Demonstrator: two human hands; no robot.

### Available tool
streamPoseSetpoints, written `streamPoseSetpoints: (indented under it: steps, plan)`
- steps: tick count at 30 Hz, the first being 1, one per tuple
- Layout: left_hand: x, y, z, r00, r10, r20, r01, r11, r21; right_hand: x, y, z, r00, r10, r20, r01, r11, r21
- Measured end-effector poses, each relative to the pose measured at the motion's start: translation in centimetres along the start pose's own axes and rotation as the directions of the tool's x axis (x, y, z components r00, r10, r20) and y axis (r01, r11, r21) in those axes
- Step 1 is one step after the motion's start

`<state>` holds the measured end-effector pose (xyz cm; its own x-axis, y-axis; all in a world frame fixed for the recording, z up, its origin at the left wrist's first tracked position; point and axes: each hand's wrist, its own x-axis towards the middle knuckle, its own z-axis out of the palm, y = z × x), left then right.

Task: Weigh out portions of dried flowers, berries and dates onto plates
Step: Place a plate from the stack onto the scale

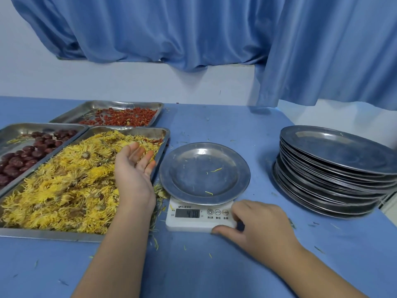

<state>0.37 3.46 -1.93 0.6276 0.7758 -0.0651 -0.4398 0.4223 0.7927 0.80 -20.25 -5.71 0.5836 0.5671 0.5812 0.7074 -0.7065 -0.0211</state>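
A metal plate (204, 173) sits on a small white digital scale (199, 220); only a few yellow petals lie on it. The scale's display is lit. My right hand (253, 226) rests on the scale's front right corner, thumb against its edge and fingers curled over the top. My left hand (134, 162) hovers palm up, fingers apart and holding nothing, over the right end of the tray of dried yellow flowers (64, 186). A tray of dark red dates (25, 153) lies to the left, and a tray of red berries (120, 119) behind.
A tall stack of metal plates (335, 173) stands at the right, near the table's right edge. Loose petals are scattered over the blue table (214, 265). A blue curtain (214, 39) hangs along the wall behind.
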Motion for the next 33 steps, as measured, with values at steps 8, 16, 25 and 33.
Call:
streamPoseSetpoints:
  steps: [8, 16, 25, 33]
  plan:
    - [0.3, 0.3, 0.0, 0.998, -0.063, -0.007, 0.063, 0.997, -0.037, 0.6, -0.7, -0.7, 0.989, 0.067, 0.133, -0.074, 0.996, 0.047]
    - [0.3, 0.4, 0.1, 0.997, -0.083, 0.001, 0.083, 0.996, -0.035, -0.1, 0.3, -1.3, 0.973, -0.040, 0.227, 0.027, 0.998, 0.058]
    - [0.3, 0.2, 0.3, 0.997, -0.077, -0.003, 0.077, 0.997, -0.018, -0.4, 0.9, -0.7, 0.938, 0.032, 0.345, -0.073, 0.992, 0.106]
    - [0.2, 0.3, 0.2, 0.998, -0.056, -0.021, 0.055, 0.998, -0.014, -0.6, 0.5, -0.7, 0.938, -0.006, 0.346, -0.035, 0.993, 0.113]
